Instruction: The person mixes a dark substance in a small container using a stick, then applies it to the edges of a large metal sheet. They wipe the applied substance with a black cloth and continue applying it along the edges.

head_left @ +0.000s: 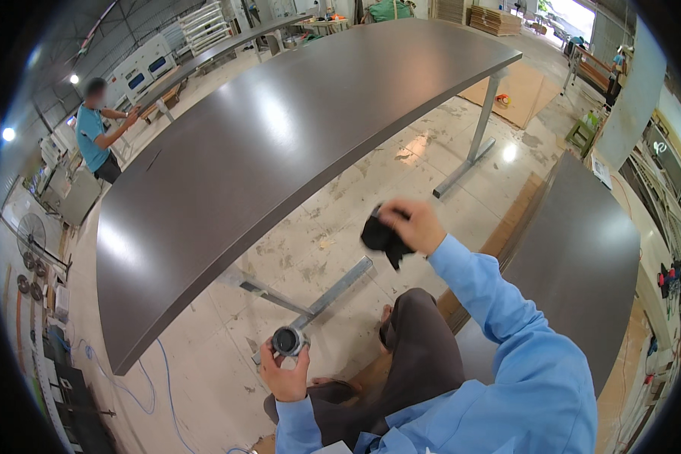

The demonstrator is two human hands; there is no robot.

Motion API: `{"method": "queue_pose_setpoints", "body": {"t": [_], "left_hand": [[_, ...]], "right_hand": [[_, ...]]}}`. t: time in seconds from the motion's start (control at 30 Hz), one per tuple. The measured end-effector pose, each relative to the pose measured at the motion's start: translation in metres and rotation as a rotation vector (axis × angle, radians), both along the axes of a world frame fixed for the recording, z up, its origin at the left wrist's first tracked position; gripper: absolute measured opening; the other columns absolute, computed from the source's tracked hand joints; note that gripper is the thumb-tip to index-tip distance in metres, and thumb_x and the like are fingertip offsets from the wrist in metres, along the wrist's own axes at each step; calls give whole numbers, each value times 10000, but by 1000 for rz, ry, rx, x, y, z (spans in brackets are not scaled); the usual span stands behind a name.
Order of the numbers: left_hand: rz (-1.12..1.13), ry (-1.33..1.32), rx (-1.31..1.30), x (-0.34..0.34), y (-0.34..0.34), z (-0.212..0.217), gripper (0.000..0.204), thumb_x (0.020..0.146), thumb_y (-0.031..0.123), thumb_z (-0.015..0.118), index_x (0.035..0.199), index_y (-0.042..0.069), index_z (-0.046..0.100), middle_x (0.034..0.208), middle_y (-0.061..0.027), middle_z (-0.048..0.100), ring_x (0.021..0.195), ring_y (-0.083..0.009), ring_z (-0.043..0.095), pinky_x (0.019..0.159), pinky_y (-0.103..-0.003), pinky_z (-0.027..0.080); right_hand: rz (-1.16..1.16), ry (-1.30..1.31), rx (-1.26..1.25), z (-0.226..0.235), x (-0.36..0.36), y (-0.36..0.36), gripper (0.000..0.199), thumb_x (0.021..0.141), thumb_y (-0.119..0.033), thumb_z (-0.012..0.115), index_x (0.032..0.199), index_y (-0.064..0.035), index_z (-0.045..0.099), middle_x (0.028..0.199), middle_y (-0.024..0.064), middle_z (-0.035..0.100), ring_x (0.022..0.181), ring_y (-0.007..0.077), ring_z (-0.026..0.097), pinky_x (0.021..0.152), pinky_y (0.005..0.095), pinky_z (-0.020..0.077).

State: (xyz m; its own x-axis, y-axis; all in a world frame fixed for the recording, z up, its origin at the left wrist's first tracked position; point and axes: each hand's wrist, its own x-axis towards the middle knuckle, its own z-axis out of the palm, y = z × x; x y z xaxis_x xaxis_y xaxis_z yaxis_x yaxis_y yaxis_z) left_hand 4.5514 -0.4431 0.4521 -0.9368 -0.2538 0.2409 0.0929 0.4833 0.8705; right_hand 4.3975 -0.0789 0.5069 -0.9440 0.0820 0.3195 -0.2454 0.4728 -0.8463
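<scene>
My left hand [284, 373] grips a small round grey container [287, 340], open end up, low in the head view above the floor. My right hand [414, 225] is raised at arm's length and closed on a crumpled black cloth [382, 237]. Both sleeves are light blue. My dark trouser leg and a sandalled foot [333, 391] show below. A long dark brown tabletop [265, 151] on grey metal legs stands in front of me, its near edge just beyond my hands.
A second dark panel [583, 250] lies to my right. A grey metal table foot [333, 291] rests on the stained concrete floor. Blue cable [163, 378] trails at lower left. A person in a teal shirt [94, 136] stands at the far left. Cardboard sheets lie further back.
</scene>
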Motion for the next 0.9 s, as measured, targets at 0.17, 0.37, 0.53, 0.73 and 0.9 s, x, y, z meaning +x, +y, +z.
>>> {"method": "queue_pose_setpoints", "body": {"t": [0.17,0.37,0.53,0.73,0.9], "left_hand": [[-64,-27,-41,3,3,-2,586,740,87,905,1225,-31,598,1142,-160,688,1021,-239,721,864,-347,612],[-49,-69,-54,2,10,6,578,735,92,902,1209,-38,600,1125,-166,692,1004,-241,724,871,-353,611],[-39,-76,-49,5,12,10,564,739,91,900,1199,-42,601,1115,-164,698,997,-234,724,871,-353,614],[-43,-79,-30,7,11,9,572,736,100,905,1202,-44,606,1115,-165,700,999,-233,723,866,-349,615],[-37,-76,-71,8,10,8,593,729,112,910,1216,-42,609,1113,-166,707,999,-239,727,860,-348,614]], "right_hand": [[-378,330,-111,-20,-71,44,144,946,-126,736,1031,-11,747,920,127,777,852,210,729,808,335,561],[-426,350,-136,-30,-110,36,135,940,-119,739,1036,-25,753,939,135,779,848,235,734,812,346,565],[-237,301,-144,-32,-112,22,142,948,-121,742,1052,-25,754,958,142,781,874,241,745,819,353,568],[-385,385,-172,-35,-113,10,148,933,-139,747,1046,-44,753,938,178,766,873,332,748,800,386,567],[-230,371,-103,-29,-111,11,139,922,-122,756,1028,-33,759,943,152,776,848,266,758,790,351,576]]}}
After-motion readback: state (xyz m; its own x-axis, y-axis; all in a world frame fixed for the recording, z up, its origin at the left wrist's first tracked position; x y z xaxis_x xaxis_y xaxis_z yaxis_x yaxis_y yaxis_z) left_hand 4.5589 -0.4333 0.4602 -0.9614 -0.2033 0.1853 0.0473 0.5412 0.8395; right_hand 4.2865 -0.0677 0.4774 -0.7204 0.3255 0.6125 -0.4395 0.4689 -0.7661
